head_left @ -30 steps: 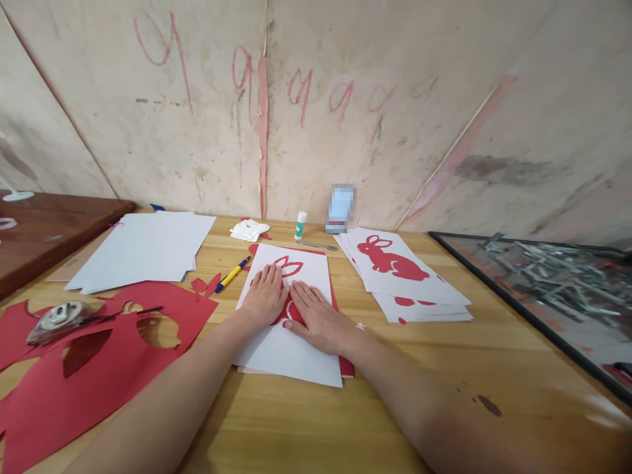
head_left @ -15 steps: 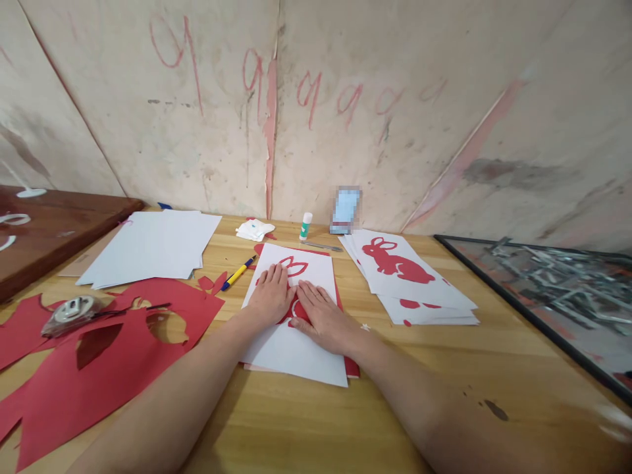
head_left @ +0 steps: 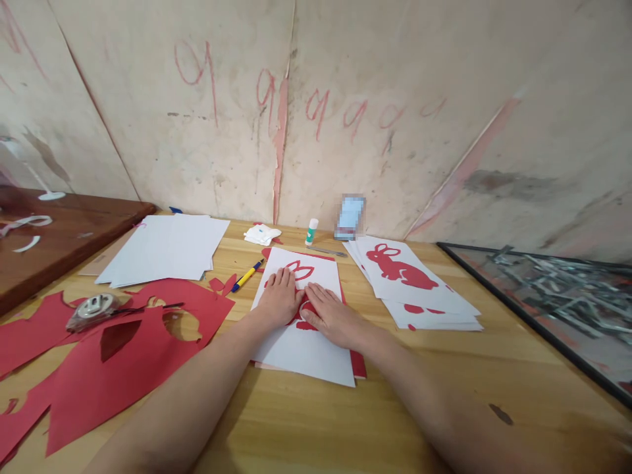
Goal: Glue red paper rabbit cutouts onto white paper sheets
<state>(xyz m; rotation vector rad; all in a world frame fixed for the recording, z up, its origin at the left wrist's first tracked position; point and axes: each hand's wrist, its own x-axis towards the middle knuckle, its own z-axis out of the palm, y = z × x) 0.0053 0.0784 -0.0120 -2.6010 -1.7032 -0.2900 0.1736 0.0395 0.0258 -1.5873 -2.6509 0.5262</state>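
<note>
A white sheet (head_left: 306, 345) lies on the wooden table (head_left: 316, 421) in front of me, with a red paper rabbit cut-out (head_left: 300, 271) on it. My left hand (head_left: 280, 299) lies flat on the rabbit, fingers stretched out. Beside it, my right hand (head_left: 334, 316) is also pressed flat on the rabbit, fingers together and extended. Both hands cover most of the rabbit; only its ears and a bit of its body show. A red sheet peeks out from under the white one.
A stack of white sheets (head_left: 419, 289) with a red rabbit on top lies to the right. Blank white paper (head_left: 165, 247), red offcuts (head_left: 113, 355), a tape roll (head_left: 91, 309), a yellow pen (head_left: 247, 275), a glue stick (head_left: 311, 232) and a framed glass panel (head_left: 548, 289) surround the work.
My hands stay flat on the rabbit, the right fingers sliding slightly. My head has turned a little left, so everything sits further right in view.
</note>
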